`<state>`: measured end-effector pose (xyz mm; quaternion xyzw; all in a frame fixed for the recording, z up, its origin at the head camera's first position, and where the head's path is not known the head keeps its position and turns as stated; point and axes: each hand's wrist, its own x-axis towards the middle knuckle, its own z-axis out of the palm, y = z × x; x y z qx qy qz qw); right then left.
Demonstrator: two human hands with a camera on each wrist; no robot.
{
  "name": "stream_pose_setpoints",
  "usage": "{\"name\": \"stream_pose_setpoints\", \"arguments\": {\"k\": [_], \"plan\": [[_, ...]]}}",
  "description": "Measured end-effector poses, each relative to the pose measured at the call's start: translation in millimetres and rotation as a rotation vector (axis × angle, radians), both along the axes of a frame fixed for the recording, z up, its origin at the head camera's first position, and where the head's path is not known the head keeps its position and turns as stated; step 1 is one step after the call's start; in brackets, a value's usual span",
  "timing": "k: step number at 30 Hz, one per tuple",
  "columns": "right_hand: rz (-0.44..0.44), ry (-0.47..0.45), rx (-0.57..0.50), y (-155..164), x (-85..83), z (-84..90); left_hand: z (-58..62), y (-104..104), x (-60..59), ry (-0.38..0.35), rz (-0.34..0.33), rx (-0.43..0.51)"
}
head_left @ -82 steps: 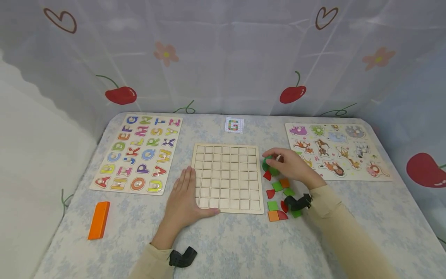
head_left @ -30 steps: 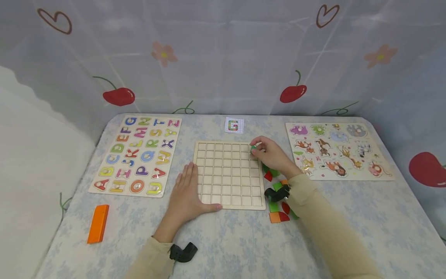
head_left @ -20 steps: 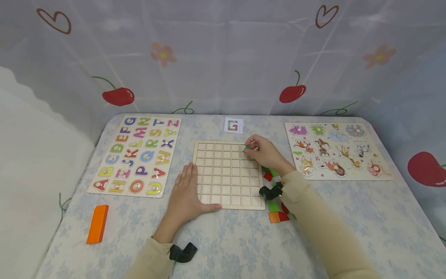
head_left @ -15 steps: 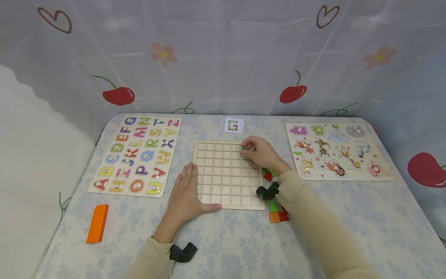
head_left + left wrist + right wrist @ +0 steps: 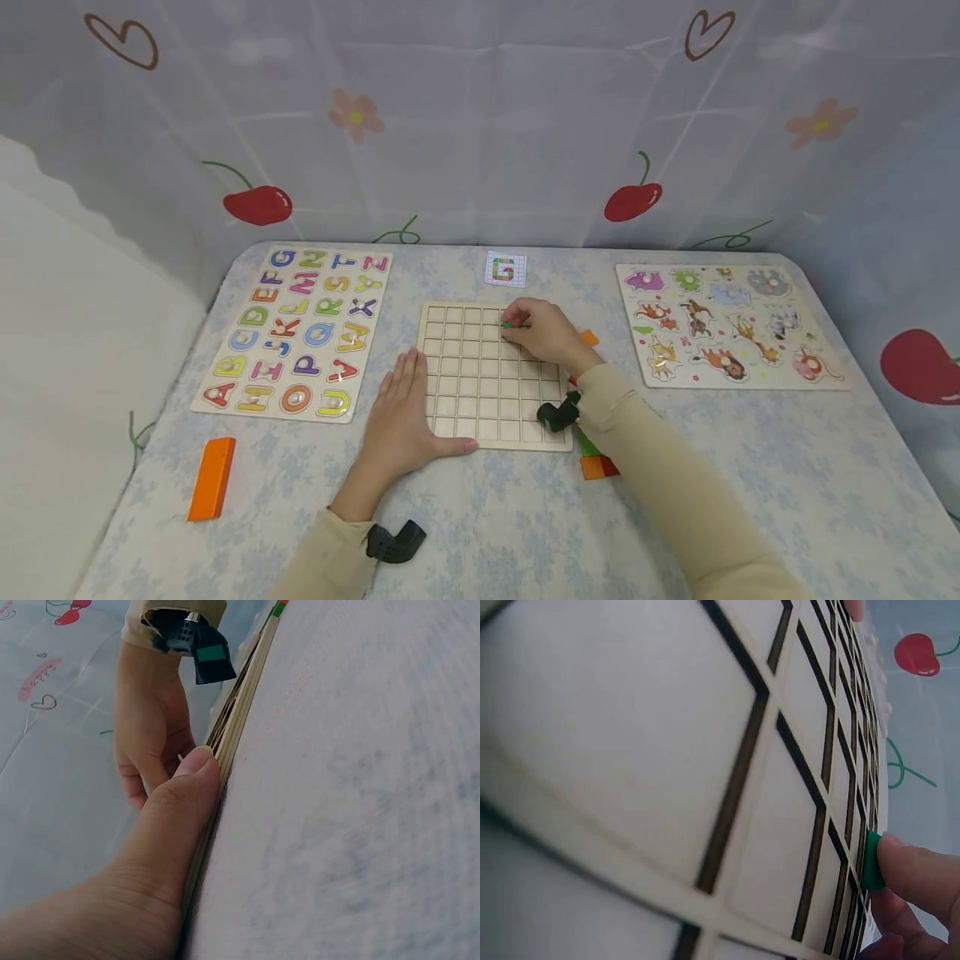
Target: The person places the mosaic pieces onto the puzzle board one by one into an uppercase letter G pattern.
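Observation:
A wooden grid board (image 5: pixel 480 400) lies in the middle of the table. My left hand (image 5: pixel 401 417) rests flat at its left front corner, the thumb (image 5: pixel 191 780) pressed along the board's edge (image 5: pixel 236 712). My right hand (image 5: pixel 543 333) hovers over the board's far rows and pinches a small green piece (image 5: pixel 507 325) between its fingertips. In the right wrist view the green piece (image 5: pixel 871 860) sits just above the grid cells (image 5: pixel 780 847). Loose red, green and orange pieces (image 5: pixel 596 462) lie to the right of the board, partly hidden by my right arm.
An alphabet puzzle (image 5: pixel 300 329) lies to the left and an animal puzzle (image 5: pixel 723 325) to the right. A small card with a G pattern (image 5: pixel 504 270) sits behind the board. An orange block (image 5: pixel 212 477) lies near the front left; an orange piece (image 5: pixel 588 337) sits by my right hand.
My right hand has carried the green piece from the loose pile leftward across the board's far rows. The left hand has stayed in place on the board's corner.

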<state>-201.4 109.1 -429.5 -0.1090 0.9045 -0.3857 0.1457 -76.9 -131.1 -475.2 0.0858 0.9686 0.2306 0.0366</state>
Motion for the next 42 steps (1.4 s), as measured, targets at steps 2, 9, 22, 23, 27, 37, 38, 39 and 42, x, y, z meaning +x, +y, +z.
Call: {"name": "stream_pose_setpoints", "arguments": {"k": [2,9,22,23,27,37,38,39,42], "plan": [[0.002,0.002,0.006,0,0.2,-0.5,0.3,0,0.1,-0.002,0.003,0.003],[0.034,0.030,0.044,-1,0.7,-3.5,1.4,1,0.8,0.000,0.001,0.013],[0.052,0.023,0.108,1,5.9,2.9,2.4,2,0.6,-0.018,-0.003,0.004],[0.061,0.024,0.122,1,6.7,4.9,2.2,2,0.6,-0.016,-0.002,0.002],[0.111,0.033,0.149,5,10.6,13.7,2.2,1,0.9,-0.019,0.003,-0.002],[0.007,0.056,0.175,60,16.6,15.6,0.2,1,0.2,-0.013,0.004,0.001],[-0.005,0.059,0.187,66,17.0,15.2,0.1,1,0.2,-0.014,0.003,0.002],[-0.021,0.059,0.201,73,17.4,14.7,-0.1,1,0.1,-0.016,0.003,0.002],[-0.070,0.037,0.241,87,18.5,14.5,-0.7,1,0.0,-0.019,0.002,0.004]]}}
